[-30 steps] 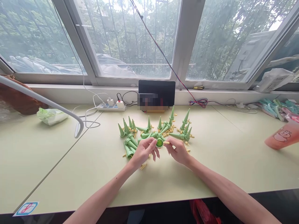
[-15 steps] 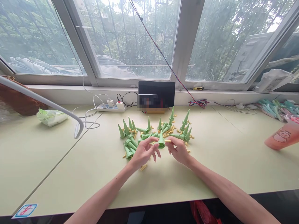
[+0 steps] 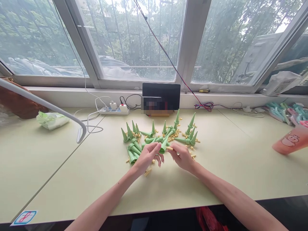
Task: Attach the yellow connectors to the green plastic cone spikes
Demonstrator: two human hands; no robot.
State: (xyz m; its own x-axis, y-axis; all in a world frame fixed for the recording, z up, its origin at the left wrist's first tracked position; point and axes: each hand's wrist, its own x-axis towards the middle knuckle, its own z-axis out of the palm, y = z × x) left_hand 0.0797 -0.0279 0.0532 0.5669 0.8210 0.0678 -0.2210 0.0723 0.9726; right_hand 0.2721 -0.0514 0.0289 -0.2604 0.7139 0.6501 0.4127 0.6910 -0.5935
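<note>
The left hand [image 3: 147,156] pinches a hollow, light-green plastic cone [image 3: 164,146], its open rim tilted down toward the person, while the right hand [image 3: 181,155] grips a small yellow piece [image 3: 169,148] beside that rim, before scattered green cones [image 3: 135,146] on the table [image 3: 168,189].

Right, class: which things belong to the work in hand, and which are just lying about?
In use:
green cone in the left hand
yellow peg in the right hand
other green cones and yellow pegs

Seemingly unrelated:
pink drink cup
power strip
utility knife
green-and-white packet
</note>
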